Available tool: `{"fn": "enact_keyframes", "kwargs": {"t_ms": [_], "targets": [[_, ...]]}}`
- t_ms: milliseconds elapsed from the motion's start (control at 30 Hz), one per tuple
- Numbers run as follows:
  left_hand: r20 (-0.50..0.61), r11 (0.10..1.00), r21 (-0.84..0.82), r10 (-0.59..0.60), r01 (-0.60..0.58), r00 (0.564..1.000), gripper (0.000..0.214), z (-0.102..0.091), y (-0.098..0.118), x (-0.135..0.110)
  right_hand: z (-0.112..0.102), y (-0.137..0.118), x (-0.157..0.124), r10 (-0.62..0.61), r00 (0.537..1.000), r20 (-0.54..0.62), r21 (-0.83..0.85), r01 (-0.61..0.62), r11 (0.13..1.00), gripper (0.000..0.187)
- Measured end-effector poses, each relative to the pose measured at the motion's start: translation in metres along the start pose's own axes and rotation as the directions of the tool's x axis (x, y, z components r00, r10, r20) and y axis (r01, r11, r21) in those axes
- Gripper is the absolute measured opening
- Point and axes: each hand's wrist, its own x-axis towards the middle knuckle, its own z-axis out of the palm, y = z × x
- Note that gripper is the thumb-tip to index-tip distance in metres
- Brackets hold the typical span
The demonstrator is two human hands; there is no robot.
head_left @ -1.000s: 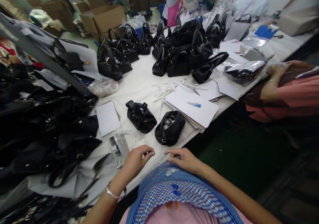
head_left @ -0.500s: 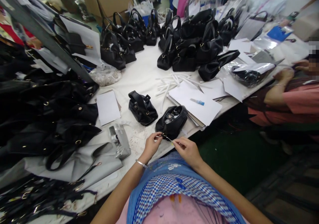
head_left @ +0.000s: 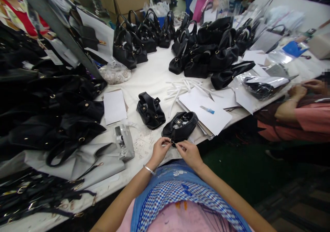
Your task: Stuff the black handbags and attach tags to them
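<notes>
- Straps (head_left: 33, 199): black, metal clasps, piled at the near left.
- Black bags (head_left: 51, 122): a heap, behind the straps.
- Grey cloth (head_left: 103, 156): creased, between heap and table edge.
- Card (head_left: 115, 106): white, flat on the table (head_left: 152, 74).
- Dispenser (head_left: 126, 142): grey, nearer than the card.
- Closed bag (head_left: 150, 110): black, handle up, just left of the open one.
- Left hand (head_left: 160, 153): thumb and forefinger pinching a small metal fitting (head_left: 170, 141) at the near left end of the open bag.
- Open bag (head_left: 182, 125): black, on the table just beyond both sets of fingertips, mouth showing a round stud.
- Tubes (head_left: 180, 87): white, loose, beyond the open bag.
- Right hand (head_left: 190, 153): fingertips bunched just right of the fitting; whether they grip anything cannot be told.
- Sheets (head_left: 206, 117): white stack, a blue-handled cutter (head_left: 207, 110) on top.
- Wrapped bag (head_left: 263, 87): in clear plastic, near a co-worker's hand (head_left: 297, 91).
</notes>
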Motion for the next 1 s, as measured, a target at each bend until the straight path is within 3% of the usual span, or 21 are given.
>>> {"fn": "enact_keyframes", "kwargs": {"t_ms": [133, 233, 433, 533, 667, 833, 1000], "targets": [[-0.061, 0.984, 0.150, 0.112, -0.102, 0.992, 0.014, 0.003, -0.001, 0.001, 0.009, 0.001, 0.008, 0.026, 1.000, 0.014, 0.037, -0.026, 0.999, 0.022], [-0.041, 0.954, 0.261, 0.166, -0.150, 0.985, 0.010, 0.003, -0.001, 0.002, 0.012, 0.003, 0.012, 0.050, 0.999, 0.014, 0.084, -0.051, 0.995, 0.023], [0.014, 0.928, 0.336, 0.164, -0.159, 0.986, 0.010, -0.015, 0.008, -0.009, 0.001, 0.012, 0.006, 0.049, 0.989, 0.142, 0.151, -0.070, 0.986, 0.022], [-0.006, 0.967, 0.236, 0.099, -0.095, 0.995, 0.014, -0.026, 0.014, -0.017, -0.006, 0.021, -0.001, 0.025, 0.968, 0.250, 0.188, -0.073, 0.980, 0.018], [0.011, 0.999, -0.029, -0.045, 0.045, 0.999, 0.020, -0.027, 0.026, -0.021, -0.008, 0.030, -0.009, 0.008, 0.942, 0.334, 0.313, -0.119, 0.942, 0.017], [0.137, 0.938, -0.305, -0.130, 0.167, 0.982, 0.022, -0.014, 0.042, -0.016, -0.004, 0.035, -0.015, 0.012, 0.902, 0.431, 0.494, -0.247, 0.834, 0.018], [0.150, 0.899, -0.385, -0.164, 0.211, 0.975, 0.025, -0.004, 0.041, -0.012, 0.001, 0.040, -0.020, 0.151, 0.869, 0.472, 0.521, -0.413, 0.747, 0.019]]}}
